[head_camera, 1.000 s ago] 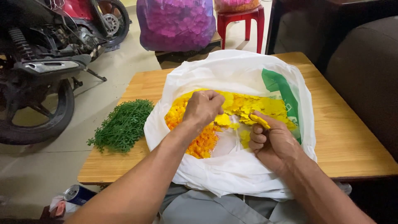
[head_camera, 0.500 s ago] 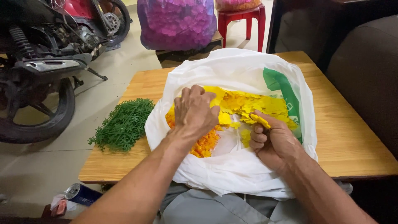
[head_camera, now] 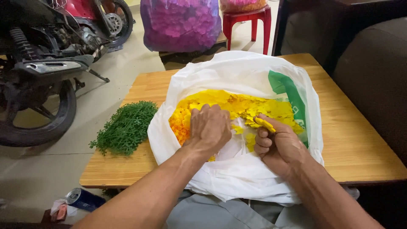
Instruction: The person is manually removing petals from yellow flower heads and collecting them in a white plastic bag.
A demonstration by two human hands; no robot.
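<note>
A white plastic bag [head_camera: 237,72] with a green print lies open on a low wooden table [head_camera: 352,140]. It holds a heap of yellow and orange flower petals [head_camera: 237,104]. My left hand [head_camera: 210,127] rests palm down inside the bag, fingers curled into the orange petals at the near left. My right hand [head_camera: 277,142] sits at the bag's near right, pinching a small stack of yellow petals [head_camera: 265,124] between thumb and fingers.
A mat of green artificial leaves [head_camera: 125,127] lies on the table's left side. A motorbike [head_camera: 46,63] stands at the left, a purple-filled bag [head_camera: 180,23] and a red stool [head_camera: 248,19] at the back. A drink can [head_camera: 85,199] lies on the floor. A dark sofa [head_camera: 377,85] stands right.
My left hand has slid toward me and lower into the bag, from the middle of the petals to the near orange ones. My right hand has kept its hold and place.
</note>
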